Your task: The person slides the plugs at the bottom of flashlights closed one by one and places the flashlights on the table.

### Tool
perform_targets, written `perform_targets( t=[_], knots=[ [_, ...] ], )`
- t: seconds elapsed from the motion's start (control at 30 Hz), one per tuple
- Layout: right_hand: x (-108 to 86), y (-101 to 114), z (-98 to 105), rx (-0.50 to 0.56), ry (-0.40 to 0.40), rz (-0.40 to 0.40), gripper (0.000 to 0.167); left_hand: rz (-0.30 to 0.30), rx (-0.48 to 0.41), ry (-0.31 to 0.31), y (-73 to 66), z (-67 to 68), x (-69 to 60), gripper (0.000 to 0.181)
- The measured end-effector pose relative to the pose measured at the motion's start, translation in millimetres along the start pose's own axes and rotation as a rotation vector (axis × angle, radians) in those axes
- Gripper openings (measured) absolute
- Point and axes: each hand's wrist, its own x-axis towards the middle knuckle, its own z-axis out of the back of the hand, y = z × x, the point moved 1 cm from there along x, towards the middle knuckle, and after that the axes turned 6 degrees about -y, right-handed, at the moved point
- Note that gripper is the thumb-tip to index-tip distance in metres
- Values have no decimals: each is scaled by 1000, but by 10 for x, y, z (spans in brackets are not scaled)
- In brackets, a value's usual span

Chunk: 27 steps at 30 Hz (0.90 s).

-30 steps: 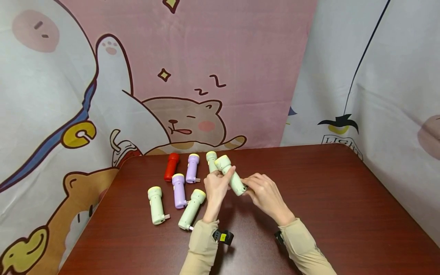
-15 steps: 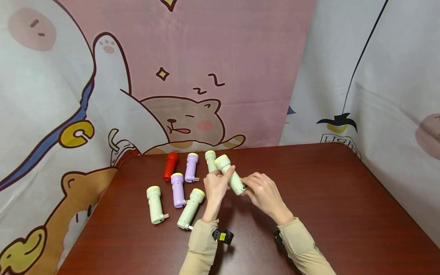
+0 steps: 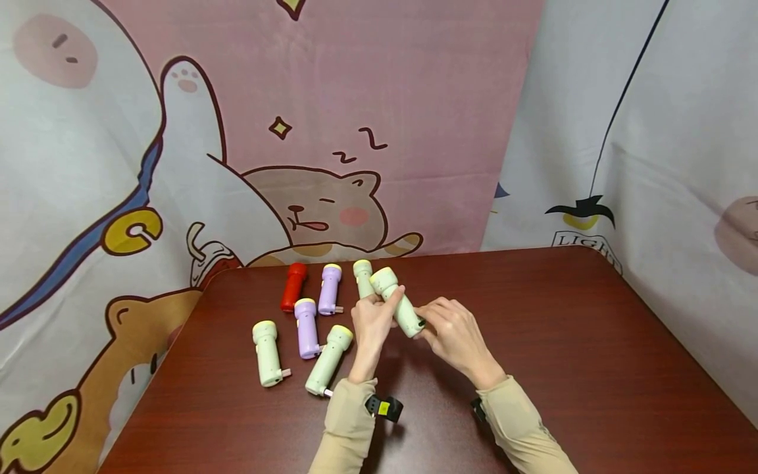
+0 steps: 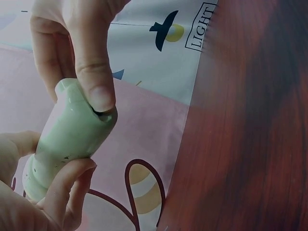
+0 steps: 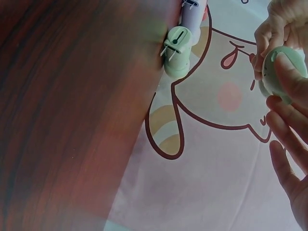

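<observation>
A pale green flashlight point(image 3: 398, 304) is held tilted above the table, its yellow-rimmed head toward the upper left. My left hand point(image 3: 372, 326) grips its body, thumb on the near side. At the tail end, my right hand point(image 3: 458, 339) pinches the flashlight. In the left wrist view the right thumb of my right hand point(image 4: 79, 48) presses by a dark gap in the tail of the green flashlight point(image 4: 72, 127), while fingers of my left hand point(image 4: 57, 197) hold the lower part. The right wrist view shows the flashlight's round end point(image 5: 276, 72) under my right thumb.
Left of my hands on the brown table point(image 3: 562, 368) lie a red flashlight point(image 3: 293, 287), two purple flashlights point(image 3: 329, 289) point(image 3: 307, 329) and green flashlights point(image 3: 268, 354) point(image 3: 329, 361). Another green flashlight point(image 3: 363, 278) lies behind my left hand. A patterned cloth hangs behind the table.
The head view has shifted very slightly. Both hands keep nearly the same hold on the green flashlight, and the flashlights on the table have not moved.
</observation>
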Motion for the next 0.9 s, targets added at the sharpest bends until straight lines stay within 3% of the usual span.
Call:
perform_targets(
  t=[0.47,0.63,0.9],
  knots=[
    [-10,12,-12,-23,12,-9,41,4,-37,22,17,-8,5,46],
    [-16,-11,25,-16,30,-16,43,31,-81,99,21,-11,19,47],
    [-59,-73,61,-40,44,-8,43,42,-251,275,0,-25,6,46]
  ],
)
